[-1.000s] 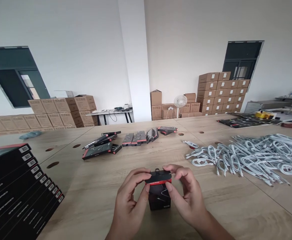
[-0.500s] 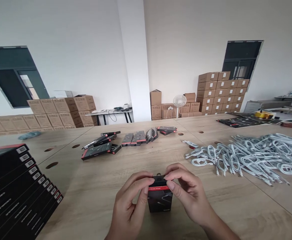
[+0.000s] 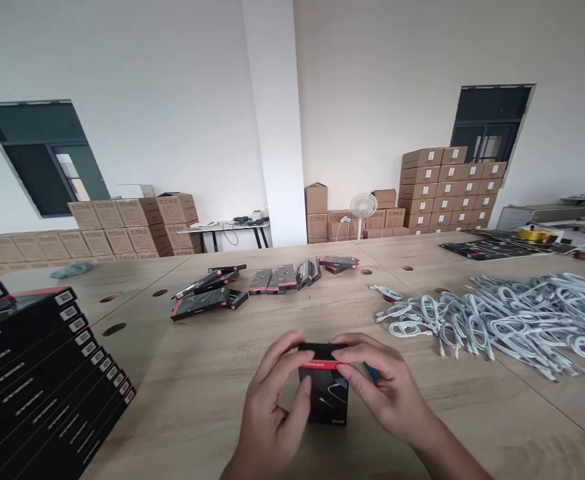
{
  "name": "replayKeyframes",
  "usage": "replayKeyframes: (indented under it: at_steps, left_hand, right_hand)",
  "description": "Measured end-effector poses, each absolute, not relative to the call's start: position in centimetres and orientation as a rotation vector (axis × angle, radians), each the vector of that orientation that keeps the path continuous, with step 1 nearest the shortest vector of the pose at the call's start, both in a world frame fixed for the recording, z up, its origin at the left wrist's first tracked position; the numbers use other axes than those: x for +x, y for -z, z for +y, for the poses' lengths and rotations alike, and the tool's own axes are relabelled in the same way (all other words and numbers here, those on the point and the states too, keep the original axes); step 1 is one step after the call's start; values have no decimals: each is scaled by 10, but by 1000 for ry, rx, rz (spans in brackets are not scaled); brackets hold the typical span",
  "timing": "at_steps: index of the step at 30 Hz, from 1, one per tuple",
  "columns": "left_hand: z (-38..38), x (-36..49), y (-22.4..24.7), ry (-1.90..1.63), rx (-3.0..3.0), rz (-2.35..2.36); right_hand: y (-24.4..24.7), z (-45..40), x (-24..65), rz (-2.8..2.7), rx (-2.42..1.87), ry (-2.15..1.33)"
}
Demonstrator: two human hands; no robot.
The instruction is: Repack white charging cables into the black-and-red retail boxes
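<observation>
A small black cable box [image 3: 326, 398] with a red band near its top stands upright on the table in front of me. A cable is pictured on its front. My left hand [image 3: 277, 393] grips its upper left side, fingertips on the top edge and thumb against the front. My right hand [image 3: 385, 380] closes on the upper right corner, with the thumb on the red band and a finger on the top. The top looks flat. A bit of something blue shows behind my right fingers, too hidden to name.
Stacked black boxes [image 3: 37, 380] rise at the left. Several loose cable boxes [image 3: 202, 301] lie farther back on the wooden table [image 3: 197, 387]. A large heap of coiled white cables [image 3: 502, 320] covers the right. Brown cartons [image 3: 432, 193] and a fan [image 3: 363, 207] stand by the wall.
The box's top flap, with its hanging loop raised before, is now pressed flat. My left thumb has moved down onto the front. The view has shifted slightly left.
</observation>
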State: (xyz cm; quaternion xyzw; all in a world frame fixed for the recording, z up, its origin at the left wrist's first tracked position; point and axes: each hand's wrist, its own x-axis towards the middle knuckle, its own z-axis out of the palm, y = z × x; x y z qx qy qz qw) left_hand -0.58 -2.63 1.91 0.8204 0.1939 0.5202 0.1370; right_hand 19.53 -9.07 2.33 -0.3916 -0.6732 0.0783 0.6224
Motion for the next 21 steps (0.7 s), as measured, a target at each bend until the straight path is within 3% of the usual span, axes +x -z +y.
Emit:
replayKeyframes:
  at_steps: [6,10,13,17,21]
  left_hand:
    - [-41,24,19,-1189,2543,1139]
    - [-44,21,10,-1050,2530,1378]
    - [-45,-13,-30,-1143,2560,1495]
    - [-45,-90,-119,-1316,2716,1762]
    - [-34,-178,-209,-1021,2814,2298]
  right_hand:
    - [8,-71,191,-894,-1066,-302]
    - [36,-58,189,-801,-1155,-522]
    - [62,-51,183,-1035,-1186,-524]
    - [88,-48,169,-1405,-1173,-454]
    - [92,-51,158,-1571,-1190,-458]
